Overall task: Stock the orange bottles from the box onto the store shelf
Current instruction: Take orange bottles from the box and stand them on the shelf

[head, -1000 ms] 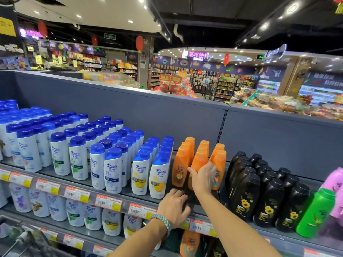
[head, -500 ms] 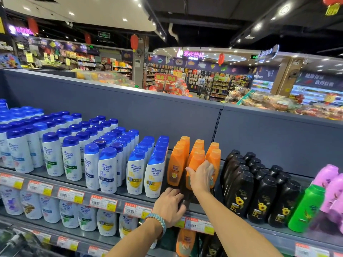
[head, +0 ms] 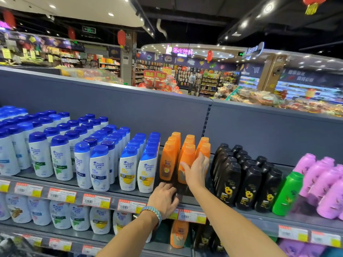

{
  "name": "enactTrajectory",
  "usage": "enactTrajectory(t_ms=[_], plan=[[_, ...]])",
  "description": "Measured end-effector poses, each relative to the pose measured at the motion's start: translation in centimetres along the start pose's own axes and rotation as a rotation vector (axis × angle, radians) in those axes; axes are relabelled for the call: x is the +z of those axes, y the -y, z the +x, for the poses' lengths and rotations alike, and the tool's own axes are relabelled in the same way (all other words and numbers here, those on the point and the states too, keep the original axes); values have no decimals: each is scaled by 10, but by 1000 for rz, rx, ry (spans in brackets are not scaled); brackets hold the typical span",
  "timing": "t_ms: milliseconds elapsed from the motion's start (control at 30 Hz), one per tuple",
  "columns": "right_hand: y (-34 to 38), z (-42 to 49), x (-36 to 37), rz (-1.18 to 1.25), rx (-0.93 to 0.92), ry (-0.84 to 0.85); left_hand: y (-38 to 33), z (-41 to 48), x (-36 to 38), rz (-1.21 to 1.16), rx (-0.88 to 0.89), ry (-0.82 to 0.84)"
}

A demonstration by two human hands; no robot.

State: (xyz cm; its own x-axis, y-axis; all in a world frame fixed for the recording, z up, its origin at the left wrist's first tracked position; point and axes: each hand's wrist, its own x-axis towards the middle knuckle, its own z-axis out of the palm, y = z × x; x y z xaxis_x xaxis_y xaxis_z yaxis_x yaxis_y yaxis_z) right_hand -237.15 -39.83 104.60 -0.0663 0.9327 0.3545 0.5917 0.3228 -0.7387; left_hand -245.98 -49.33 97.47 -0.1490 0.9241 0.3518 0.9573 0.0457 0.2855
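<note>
Overhead, red lanterns (head: 121, 38); below, grey shelf (head: 241, 213) of orange bottles (head: 168, 160)

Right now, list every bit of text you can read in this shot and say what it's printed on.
"head & shoulders": on the white bottles with blue caps.
"酒水饮料": on the pink neon sign across the store.
Labels on the orange bottles and black bottles: blurred, unreadable.
Print on the price tags along the shelf edge: too small to read.
</note>
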Motion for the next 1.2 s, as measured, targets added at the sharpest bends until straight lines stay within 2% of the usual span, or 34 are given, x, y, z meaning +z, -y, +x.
enactTrajectory(t_ms=[133,300,500,667,833,1067,1200], plan=[[-9,-9,-23,-9,-91,21,-3,5,-9,-21,-47,-62],[-20,-23,-56,-175,-275,60,-7,-3,-35,17,15,-79],[-13,-46,-77,-336,-313,127,-23,-10,-66,3,21,-136],[1,-71,-83,-240,-273,105,-28,-20,-87,5,92,-218],[-1,-97,-84,-163,-304,112,-13,-43,-92,58,73,-220],[-31,-142,-72,-62,-284,304,6,-88,-78,167,-34,-168],[-48,-167,-62,-116,-344,449,5,-121,-59,173,-75,-178]])
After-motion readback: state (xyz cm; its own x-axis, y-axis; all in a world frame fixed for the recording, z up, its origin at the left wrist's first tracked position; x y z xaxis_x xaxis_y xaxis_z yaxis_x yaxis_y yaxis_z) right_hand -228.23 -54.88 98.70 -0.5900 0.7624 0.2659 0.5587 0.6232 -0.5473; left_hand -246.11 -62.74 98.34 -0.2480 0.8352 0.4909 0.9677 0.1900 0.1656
